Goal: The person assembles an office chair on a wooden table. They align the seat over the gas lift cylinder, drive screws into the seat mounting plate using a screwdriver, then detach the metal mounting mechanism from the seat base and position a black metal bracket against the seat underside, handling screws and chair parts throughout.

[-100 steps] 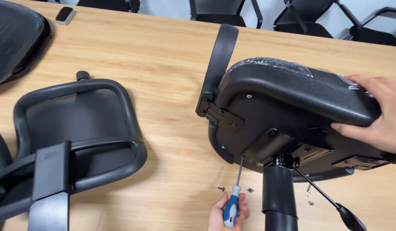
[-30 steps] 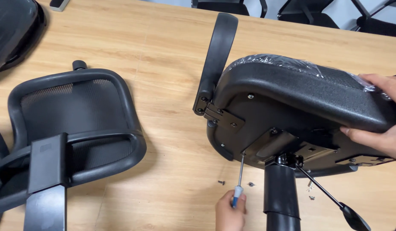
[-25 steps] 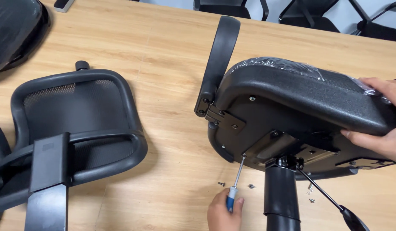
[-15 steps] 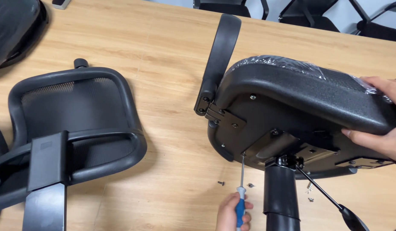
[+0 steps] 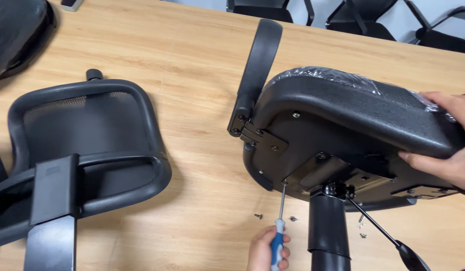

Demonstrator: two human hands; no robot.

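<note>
Your left hand (image 5: 266,249) is closed around the blue-and-white handle of the screwdriver (image 5: 279,221), whose shaft runs almost straight up and away from your grip, its tip meeting the underside of the chair seat (image 5: 343,125) at the edge of the metal mounting plate (image 5: 338,173). Your right hand (image 5: 446,145) clasps the seat's padded rim at the far right, holding it tipped on edge on the wooden table (image 5: 167,45). Loose screws (image 5: 258,216) lie on the table just left of the shaft.

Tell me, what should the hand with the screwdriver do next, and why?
Probably keep turning. The left hand holds the screwdriver with its tip up at the metal plate under the chair seat, which the right hand steadies. Loose screws lie on the table.
</note>
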